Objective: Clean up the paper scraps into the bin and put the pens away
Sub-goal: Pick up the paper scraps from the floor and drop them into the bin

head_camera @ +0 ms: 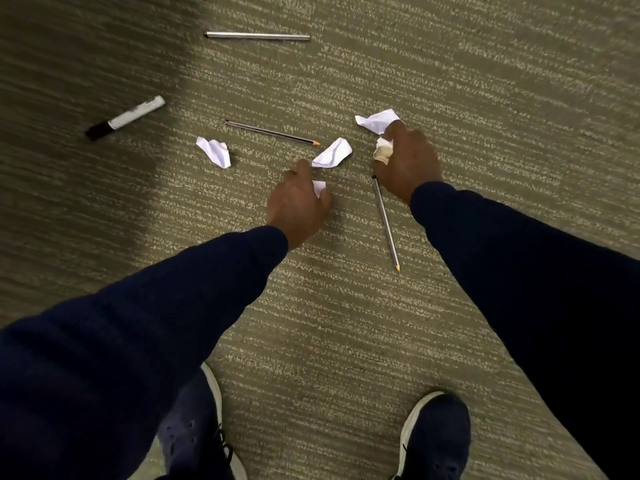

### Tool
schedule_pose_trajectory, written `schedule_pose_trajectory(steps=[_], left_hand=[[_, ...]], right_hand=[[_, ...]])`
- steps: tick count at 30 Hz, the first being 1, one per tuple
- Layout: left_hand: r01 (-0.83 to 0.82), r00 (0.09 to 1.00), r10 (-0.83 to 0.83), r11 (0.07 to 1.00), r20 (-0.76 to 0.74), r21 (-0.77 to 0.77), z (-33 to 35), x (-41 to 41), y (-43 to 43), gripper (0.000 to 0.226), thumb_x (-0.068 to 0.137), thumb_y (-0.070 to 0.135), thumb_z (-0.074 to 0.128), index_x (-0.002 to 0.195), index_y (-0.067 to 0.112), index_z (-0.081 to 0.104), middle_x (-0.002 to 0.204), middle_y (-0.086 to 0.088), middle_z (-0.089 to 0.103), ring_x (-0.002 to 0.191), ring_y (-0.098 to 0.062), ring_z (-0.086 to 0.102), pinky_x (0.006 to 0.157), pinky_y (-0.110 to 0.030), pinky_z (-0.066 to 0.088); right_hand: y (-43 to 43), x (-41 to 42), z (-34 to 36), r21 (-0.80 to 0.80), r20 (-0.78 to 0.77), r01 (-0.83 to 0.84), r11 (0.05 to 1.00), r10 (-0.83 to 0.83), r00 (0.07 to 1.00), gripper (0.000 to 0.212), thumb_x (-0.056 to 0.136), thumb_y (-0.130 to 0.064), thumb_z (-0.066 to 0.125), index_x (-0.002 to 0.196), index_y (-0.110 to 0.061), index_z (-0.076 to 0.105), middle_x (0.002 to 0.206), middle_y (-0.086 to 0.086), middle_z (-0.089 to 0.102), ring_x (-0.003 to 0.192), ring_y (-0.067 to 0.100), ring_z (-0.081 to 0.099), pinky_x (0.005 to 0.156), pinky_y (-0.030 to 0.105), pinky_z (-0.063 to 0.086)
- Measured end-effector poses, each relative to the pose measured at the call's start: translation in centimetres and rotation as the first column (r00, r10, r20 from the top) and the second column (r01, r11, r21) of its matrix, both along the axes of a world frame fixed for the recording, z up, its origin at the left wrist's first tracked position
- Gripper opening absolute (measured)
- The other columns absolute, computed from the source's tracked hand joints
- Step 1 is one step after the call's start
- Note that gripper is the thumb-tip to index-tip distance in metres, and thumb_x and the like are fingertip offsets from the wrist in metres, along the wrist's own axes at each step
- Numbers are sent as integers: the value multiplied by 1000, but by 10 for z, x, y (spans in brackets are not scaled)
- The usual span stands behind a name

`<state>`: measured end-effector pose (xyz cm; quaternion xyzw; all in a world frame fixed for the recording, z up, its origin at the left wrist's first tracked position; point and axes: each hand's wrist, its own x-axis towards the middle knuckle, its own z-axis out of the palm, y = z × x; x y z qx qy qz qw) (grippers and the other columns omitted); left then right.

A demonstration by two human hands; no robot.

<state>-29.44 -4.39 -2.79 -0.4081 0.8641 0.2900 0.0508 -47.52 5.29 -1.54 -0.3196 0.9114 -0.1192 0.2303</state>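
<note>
On the carpet lie white crumpled paper scraps: one at the left [214, 151], one in the middle [333, 153], one at the upper right [377, 120]. My left hand [298, 202] is closed around a small white scrap [319, 187]. My right hand [408, 161] grips a crumpled cream scrap [383, 150] and touches the upper right scrap. A thin pen [272, 132] lies above the middle scrap. Another thin pen [386, 223] lies just below my right hand. A black-and-white marker [124, 117] is at the left, and a silver pen [257, 36] at the top.
The floor is beige striped carpet [346, 323], darker in shadow at the left. My two dark shoes [436, 438] stand at the bottom of the view. No bin is in sight.
</note>
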Motion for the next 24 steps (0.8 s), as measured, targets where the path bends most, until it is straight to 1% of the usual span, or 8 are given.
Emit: schedule_pose_trajectory(steps=[6,10,12,14,17,20,22,24], left_hand=[[21,1000,-20,1000,18,-9,0,10,-5,41,98,48,53,111,10,58,103,-10,64,83,-23,59,63,-30,41],[45,999,-45,999,9,-6,2,6,-6,26,99,32,54,102,7,59,94,-9,60,74,-22,54,61,-29,38],[68,997,-67,998,-48,12,6,-3,-8,23,97,21,57,113,5,53,86,-5,56,69,-19,53,58,-28,37],[91,990,-85,995,-114,47,11,-16,-13,38,94,12,58,128,9,43,84,-2,57,65,-16,53,55,-28,37],[117,984,-106,991,-145,71,12,-37,-21,41,93,8,53,131,14,37,87,-5,62,68,-23,59,55,-30,39],[148,984,-143,988,-103,40,9,-52,-25,25,97,15,54,121,12,47,94,-10,67,77,-30,61,61,-34,41],[161,982,-157,986,-105,33,8,-55,-24,10,98,14,52,107,14,48,89,-7,63,76,-29,60,61,-32,40],[161,981,-153,985,-119,58,9,-53,-20,10,96,9,50,99,17,44,83,-4,59,75,-28,61,59,-32,43]], right_hand=[[13,1,-6,40,38,126,991,-127,991,44,89,-40,70,117,-7,61,119,18,57,101,35,61,73,32,41],[17,-2,3,-31,-41,132,991,-134,990,31,89,-27,66,109,-3,64,117,20,58,96,34,61,70,30,38],[11,-5,10,-119,-69,87,989,-96,993,27,88,-22,64,110,-6,62,114,16,59,93,30,59,70,30,38],[-1,-11,15,-151,-128,-26,988,6,992,25,87,-18,63,109,-9,58,108,14,61,89,30,59,68,31,39],[-21,-16,18,-101,-169,-152,983,134,977,34,86,-18,65,119,-15,55,108,13,65,92,34,62,69,34,43],[-35,-19,14,53,-135,-228,972,234,963,47,89,-18,62,134,-17,49,112,17,66,96,40,63,73,41,50],[-39,-18,9,133,-138,-243,961,261,955,42,91,-17,60,132,-13,49,110,18,65,92,40,63,68,40,47],[-39,-18,5,153,-162,-245,957,269,949,34,93,-17,59,125,-10,51,108,18,65,90,39,63,64,37,42]])
